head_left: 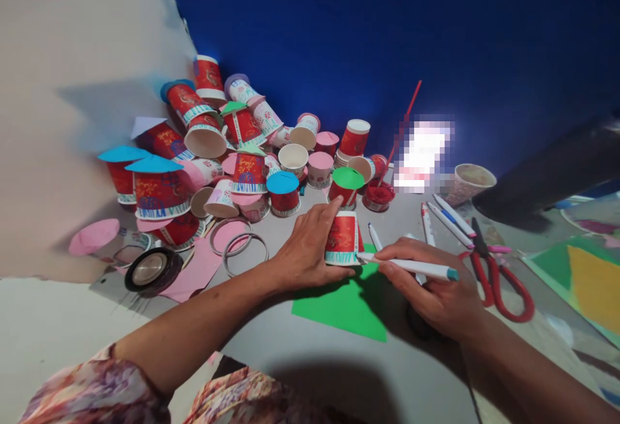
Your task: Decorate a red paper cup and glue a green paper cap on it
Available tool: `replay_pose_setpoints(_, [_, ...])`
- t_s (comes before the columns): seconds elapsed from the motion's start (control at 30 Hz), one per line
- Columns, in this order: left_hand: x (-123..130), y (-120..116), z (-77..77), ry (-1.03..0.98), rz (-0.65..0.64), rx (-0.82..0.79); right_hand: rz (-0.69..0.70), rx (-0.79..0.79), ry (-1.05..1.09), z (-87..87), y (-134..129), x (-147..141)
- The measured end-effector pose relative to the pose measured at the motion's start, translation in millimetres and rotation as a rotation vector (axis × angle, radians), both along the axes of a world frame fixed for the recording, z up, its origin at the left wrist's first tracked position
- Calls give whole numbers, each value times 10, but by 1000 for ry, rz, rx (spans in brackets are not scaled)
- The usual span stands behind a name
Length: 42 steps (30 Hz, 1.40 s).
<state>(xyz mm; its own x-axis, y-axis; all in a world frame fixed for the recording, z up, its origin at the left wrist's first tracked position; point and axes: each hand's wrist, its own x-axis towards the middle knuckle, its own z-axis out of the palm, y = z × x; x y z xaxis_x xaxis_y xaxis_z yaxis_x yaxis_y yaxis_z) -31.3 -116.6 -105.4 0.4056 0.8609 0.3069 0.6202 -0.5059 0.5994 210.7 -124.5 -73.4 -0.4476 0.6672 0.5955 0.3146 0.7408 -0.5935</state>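
Observation:
My left hand (310,246) grips a small red paper cup (341,237), thumb along its lower side and fingers over the top. Teal strokes run along the cup's white rim, which faces down. In my right hand (436,288) is a white marker (416,267) with a teal end, its tip at the right part of that rim. Beneath the cup lies a sheet of green paper (339,317). Just behind stands a red cup with a green paper disc (347,179) on top, close to my left fingertips.
Decorated paper cups (249,172) are piled at the back left. Red-handled scissors (513,298) and several markers (448,217) lie right. A red jar (378,197) holds a stick. Grey rings (245,255) and a tape roll (152,270) lie left; a lit, blurred screen (421,156) stands behind.

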Motion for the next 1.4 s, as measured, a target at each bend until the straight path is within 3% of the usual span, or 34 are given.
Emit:
replay_pose_setpoints(0.2, [-19,69,-61,-118,-32,-167,-72,-19,-43,3,51,92])
replay_pose_setpoints(0.33, [-14,80,-56,-179,-56,-129,-102,-40,-23,33,32,99])
replay_pose_setpoints(0.5, [11,50,-12,-173,-51,-86,-44,-73,30,42,-5,62])
replay_pose_setpoints(0.77, [26,18,29,-133,-48,99,-5,-102,36,-6,-8,38])
replay_pose_setpoints(1.13, [77,-28,45,-194,-76,108,19,-211,45,-40,-33,38])
replay_pose_setpoints(1.4, [96,-54,26,-156,-107,153,70,-113,57,26,-57,-25])
